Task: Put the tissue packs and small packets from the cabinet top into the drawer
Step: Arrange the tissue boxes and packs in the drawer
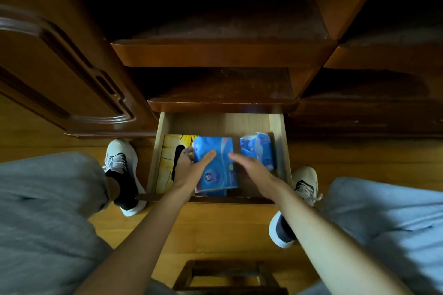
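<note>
The wooden drawer (279,134) stands pulled out below the cabinet top (220,92). A large blue tissue pack (221,167) lies in its middle, seemingly on top of another blue pack. My left hand (189,167) grips the pack's left edge, thumb on top and fingers around the side. My right hand (251,165) hovers flat with fingers apart just right of the pack, holding nothing. A smaller blue and white tissue packet (260,148) lies at the drawer's right side. No packs show on the cabinet top.
A yellow printed sheet (171,148) lines the drawer's left part. A cabinet door (60,74) hangs open on the left. My feet in pale sneakers flank the drawer on the wooden floor. A wooden stool (227,275) sits beneath me.
</note>
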Demonstrator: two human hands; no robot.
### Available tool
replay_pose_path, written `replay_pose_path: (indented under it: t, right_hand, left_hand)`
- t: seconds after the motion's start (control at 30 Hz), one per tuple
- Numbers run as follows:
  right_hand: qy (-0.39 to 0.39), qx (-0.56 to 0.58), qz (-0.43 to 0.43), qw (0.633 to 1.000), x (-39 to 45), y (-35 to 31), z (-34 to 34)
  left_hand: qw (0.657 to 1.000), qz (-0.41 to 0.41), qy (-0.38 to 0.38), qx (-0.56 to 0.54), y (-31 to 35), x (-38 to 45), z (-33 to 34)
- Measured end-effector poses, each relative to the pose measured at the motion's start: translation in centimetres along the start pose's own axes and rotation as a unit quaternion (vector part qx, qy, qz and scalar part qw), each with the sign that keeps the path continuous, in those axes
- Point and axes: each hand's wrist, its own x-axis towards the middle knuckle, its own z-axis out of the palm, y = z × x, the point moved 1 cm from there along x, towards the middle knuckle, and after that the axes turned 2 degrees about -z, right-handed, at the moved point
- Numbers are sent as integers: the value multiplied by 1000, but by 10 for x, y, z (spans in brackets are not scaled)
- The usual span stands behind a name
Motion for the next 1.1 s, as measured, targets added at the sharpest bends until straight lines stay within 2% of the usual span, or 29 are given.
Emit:
replay_pose_path:
  t: [0.07, 0.1, 0.13, 0.2, 0.27, 0.4, 0.47, 0.53, 0.6, 0.67, 0.7, 0.73, 0.8, 0.9, 0.97, 1.03, 1.1]
  right_hand:
    - [105, -69, -6, 992, 9, 3, -20]
    - [157, -174, 4, 972, 16, 7, -32]
    - [177, -300, 35, 937, 22, 13, -42]
    - [160, -449, 105, 873, 32, 27, -51]
    - [139, -476, 121, 860, 44, 37, -50]
    - [124, -432, 17, 893, 78, 23, -45]
    - [93, -424, -38, 900, 91, 9, -45]
    - [106, -400, -66, 908, 92, -1, -45]
    - [97, -329, -52, 938, 86, -2, -47]
    - [13, -117, 38, 992, 70, 2, -49]
    - [-33, -7, 77, 996, 61, 7, -53]
    - [-64, 49, 91, 993, 53, 12, -59]
    - [-67, 33, 80, 994, 42, 21, -68]
    - [59, -25, 58, 996, 35, 35, -79]
    - [138, -57, 43, 988, 36, 42, -84]
    - [161, -101, 46, 981, 41, 46, -80]
    - [129, -104, 69, 984, 49, 47, -68]
  left_hand:
    - [1000, -11, 13, -13, -10, 7, -6]
    - [1000, -4, 15, -10, -13, 9, -8]
    - [1000, 7, 17, -5, -16, 10, -9]
    - [999, 37, 17, 8, -17, 11, -8]
    - [997, 68, 4, 21, -18, 10, -5]
    - [988, 124, -44, 80, -25, 9, -2]
    - [986, 129, -56, 92, -28, 10, -1]
    - [987, 122, -65, 80, -28, 13, 2]
    - [990, 113, -63, 48, -28, 18, 10]
    - [995, 81, -64, -17, -29, 24, 21]
    - [995, 56, -71, -37, -30, 26, 27]
    - [995, 39, -84, -35, -30, 28, 33]
    - [990, 55, -105, 70, -33, 33, 43]
    - [933, 167, -60, 313, -43, 38, 39]
    - [896, 228, 7, 381, -44, 40, 27]
    - [860, 239, 23, 451, -46, 44, 14]
    - [810, 220, -18, 544, -52, 46, 4]
